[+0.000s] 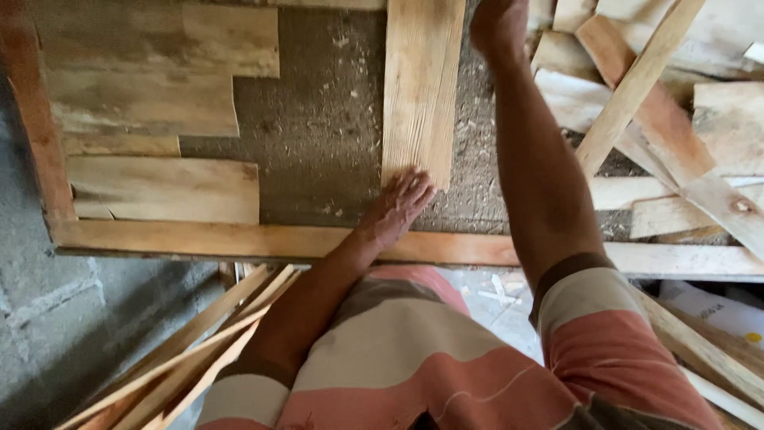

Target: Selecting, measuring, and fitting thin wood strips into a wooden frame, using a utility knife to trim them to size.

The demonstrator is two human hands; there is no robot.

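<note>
Stiff, light-looking pine plank (pixel 420 84): left hand (pixel 398 207) flat on near end, right hand (pixel 500 24) steadies far edge; right grip unclear.

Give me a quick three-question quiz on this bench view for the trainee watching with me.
1. True or false: the left hand rests on the near end of the upright plank.
2. Which side of the bench holds the loose pile of boards? A) the person's left B) the person's right C) neither
3. Fill in: the right hand reaches to the plank's ____ end.

Key: 1 true. 2 B; the person's left side has flat boards laid inside a wooden frame. 3 far, though whether that hand grips the plank cannot be told.
</note>
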